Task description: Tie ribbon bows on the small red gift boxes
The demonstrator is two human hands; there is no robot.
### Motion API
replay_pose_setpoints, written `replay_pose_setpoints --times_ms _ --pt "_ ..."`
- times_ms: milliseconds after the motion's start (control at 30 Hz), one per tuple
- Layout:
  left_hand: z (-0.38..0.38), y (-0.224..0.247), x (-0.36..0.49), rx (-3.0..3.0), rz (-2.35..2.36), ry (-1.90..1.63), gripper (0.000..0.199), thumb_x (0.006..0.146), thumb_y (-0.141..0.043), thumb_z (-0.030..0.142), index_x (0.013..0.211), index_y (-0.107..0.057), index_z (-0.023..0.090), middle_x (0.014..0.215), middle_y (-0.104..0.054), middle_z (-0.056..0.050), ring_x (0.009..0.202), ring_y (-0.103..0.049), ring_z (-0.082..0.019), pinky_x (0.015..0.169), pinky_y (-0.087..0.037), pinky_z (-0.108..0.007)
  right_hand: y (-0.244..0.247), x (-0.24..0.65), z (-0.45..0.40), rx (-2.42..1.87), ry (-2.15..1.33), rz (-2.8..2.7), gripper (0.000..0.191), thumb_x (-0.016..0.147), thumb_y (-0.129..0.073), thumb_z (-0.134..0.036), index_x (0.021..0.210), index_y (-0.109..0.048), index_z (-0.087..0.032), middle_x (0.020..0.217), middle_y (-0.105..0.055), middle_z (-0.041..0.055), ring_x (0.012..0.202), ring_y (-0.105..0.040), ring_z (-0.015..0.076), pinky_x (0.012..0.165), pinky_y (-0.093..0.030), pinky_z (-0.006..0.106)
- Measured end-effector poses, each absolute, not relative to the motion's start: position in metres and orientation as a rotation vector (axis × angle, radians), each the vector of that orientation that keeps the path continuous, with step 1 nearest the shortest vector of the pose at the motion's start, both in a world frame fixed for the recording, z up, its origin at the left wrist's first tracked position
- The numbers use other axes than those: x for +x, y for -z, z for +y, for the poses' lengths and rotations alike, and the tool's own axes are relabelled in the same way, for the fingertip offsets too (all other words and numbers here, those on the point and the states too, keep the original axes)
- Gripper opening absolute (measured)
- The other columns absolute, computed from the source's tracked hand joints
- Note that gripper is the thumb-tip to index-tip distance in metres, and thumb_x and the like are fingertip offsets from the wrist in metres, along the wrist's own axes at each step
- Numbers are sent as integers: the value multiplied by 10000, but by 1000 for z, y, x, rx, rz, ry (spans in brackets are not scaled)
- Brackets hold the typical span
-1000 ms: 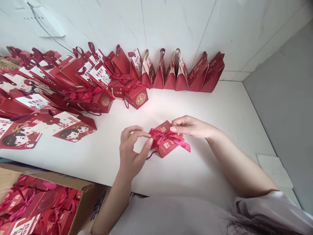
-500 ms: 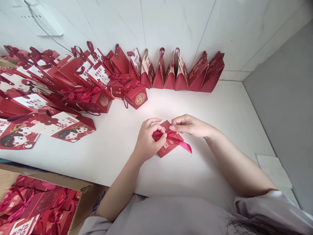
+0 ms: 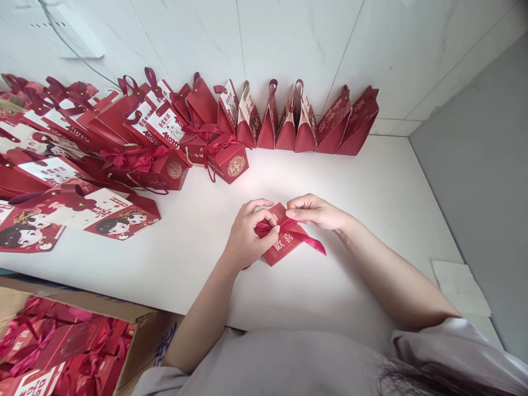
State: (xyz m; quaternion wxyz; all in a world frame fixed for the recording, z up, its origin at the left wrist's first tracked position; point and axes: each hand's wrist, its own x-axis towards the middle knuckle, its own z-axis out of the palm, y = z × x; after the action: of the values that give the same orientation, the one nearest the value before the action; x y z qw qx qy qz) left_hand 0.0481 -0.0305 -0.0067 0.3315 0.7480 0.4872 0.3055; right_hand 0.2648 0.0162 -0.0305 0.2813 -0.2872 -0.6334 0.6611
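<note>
A small red gift box (image 3: 282, 252) with pale printed lettering lies at an angle on the white table, between my hands. Around its middle runs a shiny crimson ribbon (image 3: 309, 240), tied or looped at the centre, with one tail stretching off to the right. My left hand (image 3: 252, 231) pinches the ribbon near its centre with thumb and forefinger, covering the box's left side. From the right, my right hand (image 3: 315, 211) holds a part of the ribbon between thumb and fingertips, just above the tail. Fingers partly hide the knot.
Red gift bags (image 3: 247, 121) stand in a row along the tiled wall, thickly grouped at left. Red boxes with bows (image 3: 229, 165) sit before them. An open cardboard carton (image 3: 140, 330) of ribboned red boxes is at lower left. A grey panel (image 3: 487, 165) borders the table's right.
My right hand has shifted slightly left. The ribbon's right tail has lifted and twisted a little, and a bit of ribbon now shows below my left hand.
</note>
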Motion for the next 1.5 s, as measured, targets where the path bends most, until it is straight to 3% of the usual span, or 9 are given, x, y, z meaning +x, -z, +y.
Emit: replay_pose_setpoints --times_ms 233,533,700,800,900,1067,1233,1367,1500 --pt "-32 9 49 2013 1267 -821 61 813 -614 166 802 -609 226 1253 -573 -32 1260 -523 -225 1076 -422 -431 22 264 13 -872 -1653 -1804 494 920 -600 -490 587 -397 -187 576 -265 -72 534 -219 77 498 -181 265" --pt "-29 11 49 2053 1255 -833 60 801 -618 161 798 -607 220 1158 -577 -36 1199 -567 -218 1030 -449 -401 1 266 5 -1027 -1077 -2226 443 970 -521 -380 602 -361 -191 555 -305 -67 531 -242 88 518 -248 257" --pt "-28 8 45 1963 1216 -824 35 839 -624 231 812 -608 217 1207 -580 -56 1240 -540 -247 1070 -419 -426 2 270 7 -999 -1341 -2059 445 967 -527 -459 629 -427 -187 586 -332 -61 550 -277 88 524 -254 253" --pt "-21 4 32 1791 1127 -814 161 932 -538 371 937 -610 226 1247 -593 -72 1234 -551 -249 1082 -415 -439 4 275 11 -927 -1619 -1876 401 995 -440 -519 811 -566 -187 565 -389 -65 508 -333 93 526 -297 256" --pt "-12 -1 16 1698 1129 -846 222 961 -487 418 1067 -579 247 1263 -609 -70 1257 -541 -243 1114 -386 -454 6 278 15 -872 -1663 -1773 413 1021 -372 -514 973 -604 -177 573 -459 -48 515 -405 109 557 -357 266" --pt "2 -11 -4 1811 1052 -778 142 927 -540 345 1026 -581 252 1249 -606 -60 1265 -542 -230 1121 -398 -451 5 279 16 -859 -1643 -1784 370 1008 -424 -508 964 -592 -182 615 -462 -37 576 -416 113 566 -360 253" --pt "10 -15 -6 1990 852 -563 207 887 -588 308 1088 -604 266 1357 -544 -87 1352 -469 -246 1144 -377 -474 -1 279 12 -808 -1692 -1830 283 917 -629 -458 926 -555 -185 661 -461 -54 573 -367 87 538 -313 232" --pt "16 -17 -2 2083 828 -450 44 862 -620 277 863 -632 235 1373 -546 -75 1331 -490 -252 1145 -379 -463 0 280 12 -781 -1731 -1934 288 908 -641 -441 847 -564 -170 659 -479 -51 585 -410 85 562 -331 237" --pt "21 -18 4 2064 809 -396 205 881 -604 311 704 -599 208 1353 -567 -59 1296 -519 -247 1133 -388 -458 3 280 13 -812 -1778 -1960 348 916 -614 -465 748 -577 -163 633 -524 -36 596 -471 100 598 -386 251"
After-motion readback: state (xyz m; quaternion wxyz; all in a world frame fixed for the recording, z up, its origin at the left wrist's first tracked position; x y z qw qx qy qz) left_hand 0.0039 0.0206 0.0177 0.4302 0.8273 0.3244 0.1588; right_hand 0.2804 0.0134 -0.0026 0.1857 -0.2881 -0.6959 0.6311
